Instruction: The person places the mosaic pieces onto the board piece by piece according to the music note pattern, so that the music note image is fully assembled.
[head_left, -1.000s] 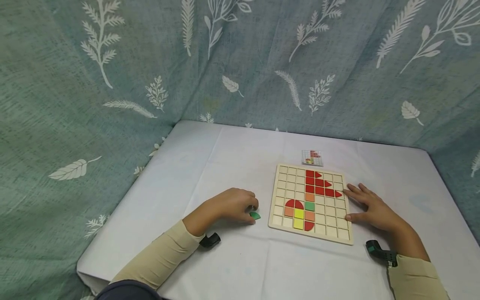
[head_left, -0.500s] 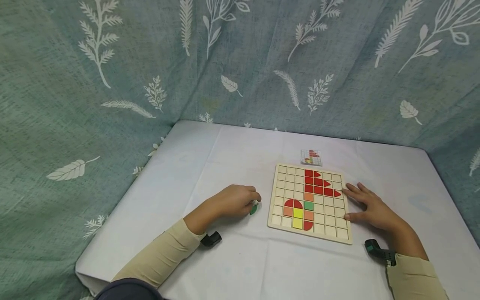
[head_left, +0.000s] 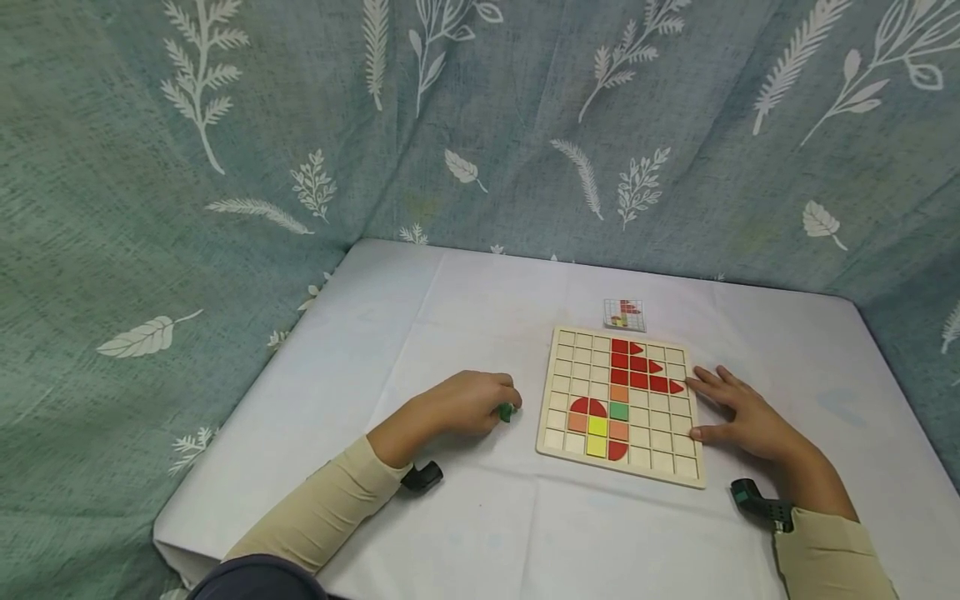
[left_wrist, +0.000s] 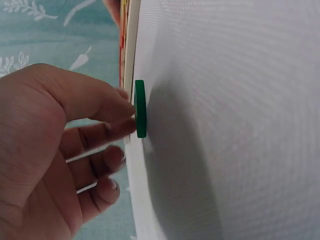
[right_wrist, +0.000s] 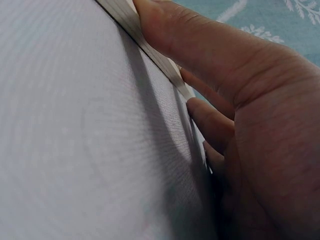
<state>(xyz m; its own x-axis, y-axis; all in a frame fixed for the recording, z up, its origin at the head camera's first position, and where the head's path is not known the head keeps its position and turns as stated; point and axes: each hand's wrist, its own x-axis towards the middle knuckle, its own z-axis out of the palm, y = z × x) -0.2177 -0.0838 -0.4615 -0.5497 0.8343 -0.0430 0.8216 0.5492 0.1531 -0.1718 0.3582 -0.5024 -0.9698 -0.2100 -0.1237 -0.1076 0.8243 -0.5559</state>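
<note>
My left hand (head_left: pixel 467 403) pinches a thin green quarter-round tile (head_left: pixel 506 412) between thumb and fingertips, left of the board. In the left wrist view the tile (left_wrist: pixel 140 109) is seen edge-on, just over the white cloth. The wooden grid board (head_left: pixel 660 471) holds red, orange, yellow and green tiles in some of its squares. Along the board's right edge rests my right hand (head_left: pixel 746 421), thumb and fingers extended and touching the rim. The right wrist view shows the thumb on the board's edge (right_wrist: pixel 125 20).
Behind the board lies a small pattern card (head_left: pixel 624 315) printed with a similar coloured figure. A white cloth (head_left: pixel 450 533) covers the table. Patterned green-blue fabric (head_left: pixel 480 125) hangs behind and at the sides. Each wrist wears a black camera mount (head_left: pixel 422 477).
My left fingers have closed on the green tile and turned it from lying flat to edge-up, slightly farther from me. My right hand and the board have kept their places.
</note>
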